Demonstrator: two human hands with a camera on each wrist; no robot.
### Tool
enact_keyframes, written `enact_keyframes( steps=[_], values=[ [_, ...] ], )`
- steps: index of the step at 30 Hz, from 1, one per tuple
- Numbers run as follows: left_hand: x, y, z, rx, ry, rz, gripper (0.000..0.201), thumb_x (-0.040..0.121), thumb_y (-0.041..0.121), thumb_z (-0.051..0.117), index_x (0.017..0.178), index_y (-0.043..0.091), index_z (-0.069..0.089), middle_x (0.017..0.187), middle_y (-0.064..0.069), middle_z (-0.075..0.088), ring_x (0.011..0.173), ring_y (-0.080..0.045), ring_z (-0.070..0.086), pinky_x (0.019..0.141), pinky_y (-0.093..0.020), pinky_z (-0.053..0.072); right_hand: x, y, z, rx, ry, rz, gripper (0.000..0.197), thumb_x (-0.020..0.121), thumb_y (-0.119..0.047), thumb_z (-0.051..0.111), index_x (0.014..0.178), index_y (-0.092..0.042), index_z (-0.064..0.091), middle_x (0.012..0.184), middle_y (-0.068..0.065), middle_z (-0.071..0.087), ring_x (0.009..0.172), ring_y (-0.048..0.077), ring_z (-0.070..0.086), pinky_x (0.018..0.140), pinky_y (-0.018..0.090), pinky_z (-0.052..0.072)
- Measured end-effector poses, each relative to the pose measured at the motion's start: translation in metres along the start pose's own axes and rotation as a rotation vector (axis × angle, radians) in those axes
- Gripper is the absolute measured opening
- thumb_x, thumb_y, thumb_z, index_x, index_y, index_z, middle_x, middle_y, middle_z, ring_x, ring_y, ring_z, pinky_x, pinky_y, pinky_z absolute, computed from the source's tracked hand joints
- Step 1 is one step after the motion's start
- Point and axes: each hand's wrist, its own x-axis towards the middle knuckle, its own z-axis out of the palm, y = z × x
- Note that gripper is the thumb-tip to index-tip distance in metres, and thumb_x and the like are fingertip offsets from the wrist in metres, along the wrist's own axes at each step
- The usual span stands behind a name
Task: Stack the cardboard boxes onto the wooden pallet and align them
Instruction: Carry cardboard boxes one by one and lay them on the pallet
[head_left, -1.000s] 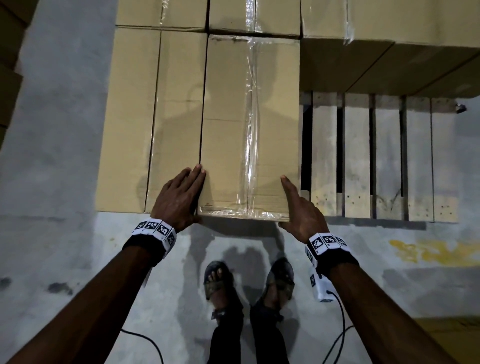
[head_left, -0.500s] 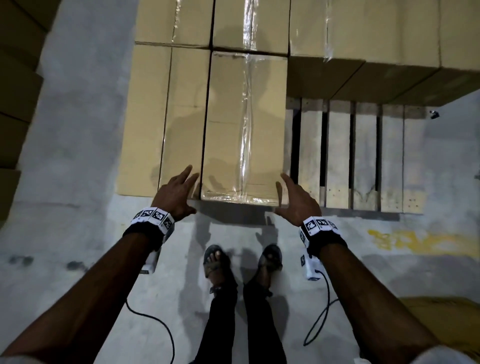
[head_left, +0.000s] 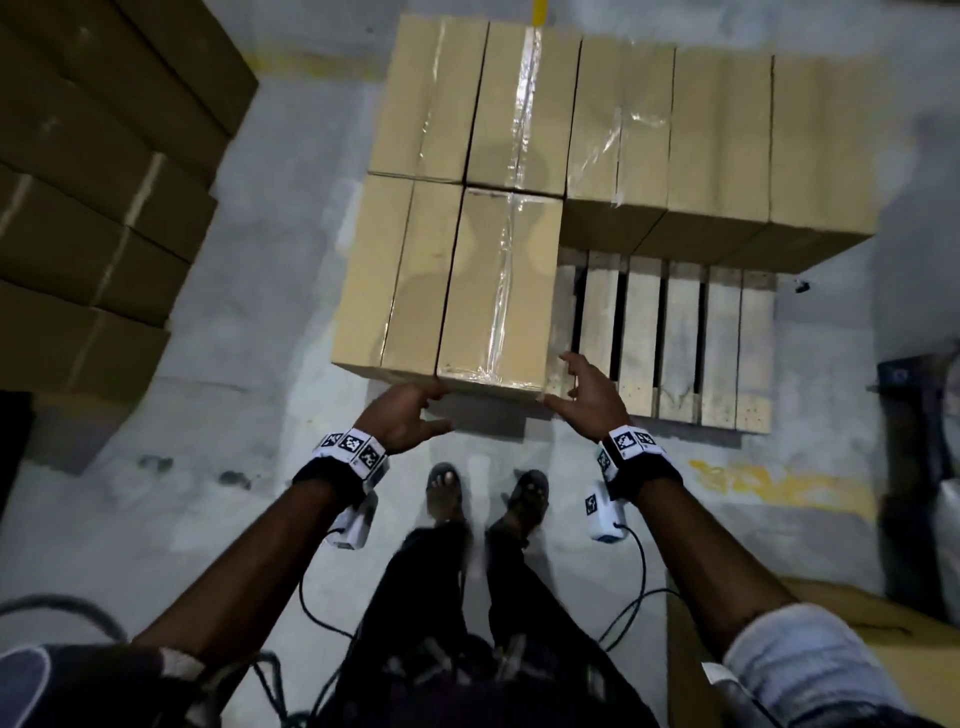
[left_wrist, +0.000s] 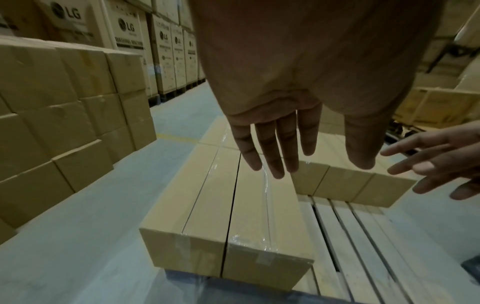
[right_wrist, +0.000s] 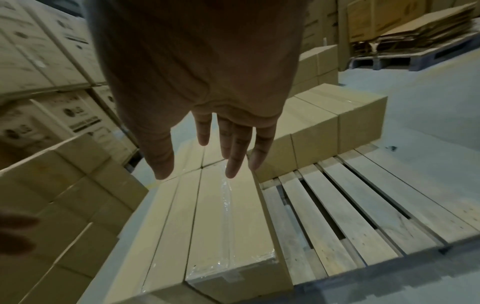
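Note:
The wooden pallet carries a back row of cardboard boxes and two long boxes at its front left. The right one is a tape-wrapped box, flush against the plain box on its left. My left hand hovers at that box's near left corner with its fingers straight and holds nothing. My right hand hovers at the near right corner, fingers spread and empty. In both wrist views the fingers are above the box top, clear of it.
Bare slats fill the pallet's front right. A tall stack of boxes stands to the left across a strip of concrete floor. Flat cardboard lies at the lower right, near a dark piece of equipment. My sandalled feet and cables are below.
Both hands have come off the near end of the tape-wrapped box and drawn back toward me. The view has pulled back and up, showing more of the pallet.

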Motion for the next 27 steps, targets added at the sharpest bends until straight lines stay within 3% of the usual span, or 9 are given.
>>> enact_keyframes(
  steps=[2, 7, 12, 17, 27],
  values=[
    [-0.017, 0.01, -0.01, -0.025, 0.031, 0.002, 0.063, 0.089, 0.041, 0.079, 0.145, 0.018, 0.059, 0.133, -0.003, 0.069, 0.11, -0.023, 0.068, 0.089, -0.029, 0.051, -0.015, -0.011, -0.008, -0.044, -0.023, -0.045, 0.075, 0.082, -0.047, 0.082, 0.146, -0.031, 0.047, 0.146, 0.006, 0.056, 0.115, 0.028, 0.062, 0.097, 0.044, 0.054],
    [-0.052, 0.011, -0.034, -0.069, 0.123, 0.038, 0.059, 0.09, 0.041, 0.078, 0.142, 0.022, 0.061, 0.129, 0.004, 0.07, 0.102, -0.014, 0.066, 0.08, -0.022, 0.043, -0.039, -0.045, -0.016, -0.112, -0.071, -0.151, 0.062, 0.087, -0.041, 0.08, 0.142, -0.029, 0.054, 0.144, 0.001, 0.057, 0.096, 0.02, 0.066, 0.088, 0.034, 0.054],
    [-0.067, -0.02, -0.066, -0.079, 0.133, 0.038, 0.062, 0.091, 0.05, 0.074, 0.146, 0.028, 0.056, 0.131, 0.006, 0.068, 0.105, -0.011, 0.066, 0.083, -0.026, 0.046, -0.038, -0.098, -0.002, -0.093, -0.062, -0.19, 0.059, 0.088, -0.038, 0.079, 0.141, -0.029, 0.056, 0.143, -0.002, 0.058, 0.096, 0.021, 0.069, 0.085, 0.033, 0.054],
    [-0.079, -0.076, -0.118, -0.129, 0.211, 0.04, 0.059, 0.092, 0.047, 0.075, 0.145, 0.028, 0.058, 0.132, 0.005, 0.069, 0.106, -0.012, 0.066, 0.084, -0.025, 0.045, -0.015, -0.178, 0.043, -0.076, -0.075, -0.251, 0.057, 0.086, -0.039, 0.08, 0.137, -0.034, 0.057, 0.14, -0.004, 0.06, 0.097, 0.017, 0.069, 0.09, 0.039, 0.056],
    [-0.113, -0.254, -0.269, -0.086, 0.272, -0.003, 0.06, 0.092, 0.053, 0.071, 0.145, 0.029, 0.057, 0.133, 0.003, 0.068, 0.111, -0.016, 0.067, 0.09, -0.031, 0.052, 0.073, -0.387, 0.164, -0.057, -0.058, -0.338, 0.055, 0.085, -0.036, 0.083, 0.136, -0.031, 0.061, 0.139, -0.001, 0.061, 0.095, 0.017, 0.071, 0.087, 0.04, 0.058]
  ],
)
